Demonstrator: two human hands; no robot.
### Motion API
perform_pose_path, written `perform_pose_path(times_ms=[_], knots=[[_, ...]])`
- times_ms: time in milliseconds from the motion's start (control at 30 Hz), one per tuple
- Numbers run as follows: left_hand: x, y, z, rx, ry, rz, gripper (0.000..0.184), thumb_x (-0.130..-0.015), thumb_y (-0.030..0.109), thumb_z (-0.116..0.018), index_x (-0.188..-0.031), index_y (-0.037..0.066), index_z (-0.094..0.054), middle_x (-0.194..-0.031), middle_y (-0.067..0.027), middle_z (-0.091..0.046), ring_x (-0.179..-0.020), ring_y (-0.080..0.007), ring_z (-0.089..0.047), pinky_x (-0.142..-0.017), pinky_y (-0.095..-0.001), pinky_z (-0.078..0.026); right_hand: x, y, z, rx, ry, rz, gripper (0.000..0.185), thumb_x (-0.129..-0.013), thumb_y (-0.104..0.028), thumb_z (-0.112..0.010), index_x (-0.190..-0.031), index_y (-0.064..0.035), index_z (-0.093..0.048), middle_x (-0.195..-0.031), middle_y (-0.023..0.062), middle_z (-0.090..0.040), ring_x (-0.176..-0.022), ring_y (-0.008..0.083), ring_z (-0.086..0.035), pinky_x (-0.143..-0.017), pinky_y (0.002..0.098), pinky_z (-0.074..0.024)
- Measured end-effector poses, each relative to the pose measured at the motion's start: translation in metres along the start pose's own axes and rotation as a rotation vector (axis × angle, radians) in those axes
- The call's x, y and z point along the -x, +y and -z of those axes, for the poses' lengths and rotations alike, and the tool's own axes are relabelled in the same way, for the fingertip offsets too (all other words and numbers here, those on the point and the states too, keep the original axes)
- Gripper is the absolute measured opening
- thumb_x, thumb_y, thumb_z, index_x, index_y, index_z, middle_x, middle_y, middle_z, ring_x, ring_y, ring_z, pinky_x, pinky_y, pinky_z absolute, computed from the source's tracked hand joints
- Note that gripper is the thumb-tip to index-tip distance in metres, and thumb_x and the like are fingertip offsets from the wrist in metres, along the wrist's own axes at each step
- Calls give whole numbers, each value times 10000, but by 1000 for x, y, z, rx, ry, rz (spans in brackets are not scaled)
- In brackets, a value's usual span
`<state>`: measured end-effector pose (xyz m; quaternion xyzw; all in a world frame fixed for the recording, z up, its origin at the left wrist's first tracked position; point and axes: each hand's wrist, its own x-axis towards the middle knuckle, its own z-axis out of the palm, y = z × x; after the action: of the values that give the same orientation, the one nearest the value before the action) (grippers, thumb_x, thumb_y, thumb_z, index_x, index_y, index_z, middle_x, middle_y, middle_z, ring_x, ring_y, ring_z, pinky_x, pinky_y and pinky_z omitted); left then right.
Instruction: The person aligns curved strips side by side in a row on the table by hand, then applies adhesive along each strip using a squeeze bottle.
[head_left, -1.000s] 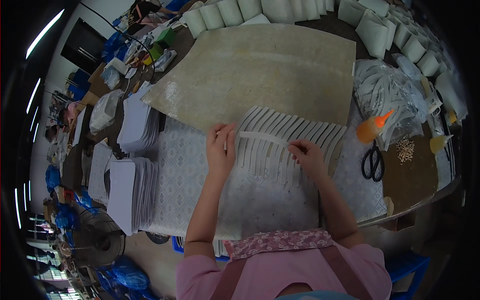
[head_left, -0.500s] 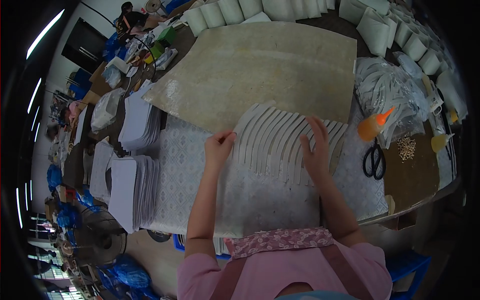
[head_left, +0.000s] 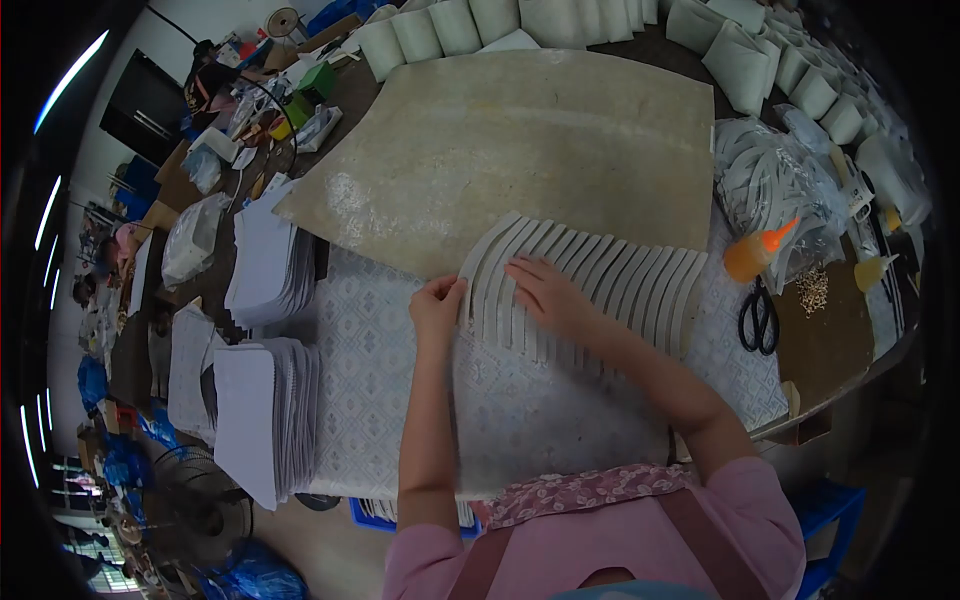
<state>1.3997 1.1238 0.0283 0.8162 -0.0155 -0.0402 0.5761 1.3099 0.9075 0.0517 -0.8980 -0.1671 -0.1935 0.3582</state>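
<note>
1. The patterned cover of the bench (head_left: 370, 360) is lying nearest the body, with no lettering showing on it.
2. The left hand (head_left: 437, 303) is closing its fingertips together at the leftmost strip's outer edge; whether that strip is sitting between them, I cannot tell.
3. The right hand (head_left: 545, 290) is lying open, palm down, fingers stretched over the strips toward the left end of the row; how firmly it is pressing, I cannot tell.
4. The pale, curved strips (head_left: 655, 285) are lying side by side in a fanned row, their upper parts over the near edge of a large tan sheet (head_left: 520, 130). They are looking thin, light and bendy, probably easy to nudge out of line; a gentle fingertip pinch at an end or along an edge should suit them.
5. To the right, the black scissors (head_left: 759, 325) and the orange-tipped bottle (head_left: 745, 258) are lying near each other, neither showing readable writing.
6. Beyond the bottle, a clear bag (head_left: 745, 165) is holding more pale strips; a white tag (head_left: 858, 195) nearby is appearing too small to read.
</note>
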Motion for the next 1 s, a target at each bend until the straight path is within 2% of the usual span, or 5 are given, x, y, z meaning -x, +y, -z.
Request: perform_pose_path(times_ms=[233, 333, 433, 533, 1000], knots=[[5, 9, -1, 7, -11, 14, 239, -816, 152, -692, -984, -17, -705, -781, -100, -711, -679, -129, -656, -647, -272, -511, -31, 9, -38, 68, -151, 103, 385, -922, -170, -528, -1266, 2, -519, -1328, 161, -501, -1290, 327, -423, -1089, 432, -314], [4, 9, -1, -11, -14, -16, 185, -848, 141, -687, -954, -11, -696, -770, -37, -682, -642, -73, -597, -574, -225, -469, -33, 6, -38, 74, -136, 98, 380, -910, -169, -540, -1252, -5, -530, -1314, 153, -512, -1271, 327, -441, -1079, 433, -328], [9, 16, -1, -110, 131, -130, 172, -846, 137, -685, -933, -11, -671, -761, -39, -673, -648, -80, -597, -587, -226, -467, -31, 9, -44, 96, -98, 96, 359, -890, -150, -560, -1220, -9, -549, -1289, 145, -526, -1249, 324, -457, -1060, 438, -351], [2, -3, 5, -2, 178, -62, 200, -839, 185, -683, -900, -2, -649, -704, -76, -667, -620, -143, -617, -607, -285, -491, -34, 4, -43, 99, -78, 86, 328, -870, -127, -578, -1176, -9, -570, -1260, 141, -539, -1232, 321, -468, -1037, 434, -375], [10, 19, 0, -143, 142, -146, 235, -787, 173, -726, -975, 33, -710, -700, -89, -663, -599, -166, -610, -616, -291, -492, -54, 20, -44, 69, 54, 86, 342, -853, -64, -577, -1190, -8, -557, -1232, 169, -521, -1131, 355, -506, -975, 418, -410]])
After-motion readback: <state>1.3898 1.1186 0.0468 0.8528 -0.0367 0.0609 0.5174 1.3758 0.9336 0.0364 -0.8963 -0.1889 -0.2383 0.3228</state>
